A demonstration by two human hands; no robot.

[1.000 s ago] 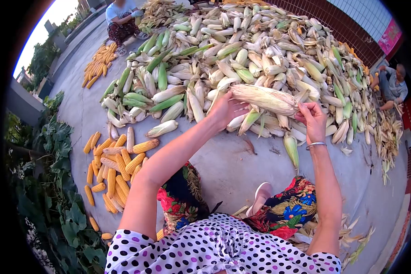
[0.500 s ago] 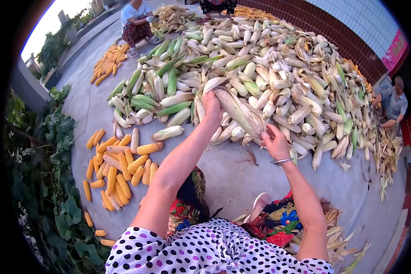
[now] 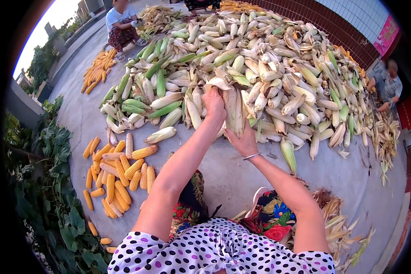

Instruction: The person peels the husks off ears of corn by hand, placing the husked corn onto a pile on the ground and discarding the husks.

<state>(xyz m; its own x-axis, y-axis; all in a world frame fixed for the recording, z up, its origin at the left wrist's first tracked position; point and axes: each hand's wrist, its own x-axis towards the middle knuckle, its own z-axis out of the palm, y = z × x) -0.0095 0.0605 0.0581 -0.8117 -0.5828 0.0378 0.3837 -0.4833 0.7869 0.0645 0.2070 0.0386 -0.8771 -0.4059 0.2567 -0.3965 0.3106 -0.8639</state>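
Note:
An ear of corn (image 3: 234, 112) in its dry, pale husk is held nearly upright between my hands, in front of the big pile of unhusked corn (image 3: 269, 68). My left hand (image 3: 213, 105) is closed around the husk near its upper end, where a leaf of it folds outward. Lower down, my right hand (image 3: 243, 140) wraps the bottom end, thumb on the near side; a bracelet circles that wrist. Part of the ear is hidden behind my fingers. Husked yellow cobs (image 3: 118, 178) lie heaped on the ground left of my left arm.
Loose husks (image 3: 333, 219) lie beside my right leg. Green vines (image 3: 55, 182) line the left edge. One person (image 3: 122, 25) squats at the far left near more cobs (image 3: 99, 68); another person (image 3: 387, 86) sits at the right by the pile.
The ear has swung from slanting down to the right to nearly upright. My right hand has moved left, closer to my left hand, and now grips the lower end more fully.

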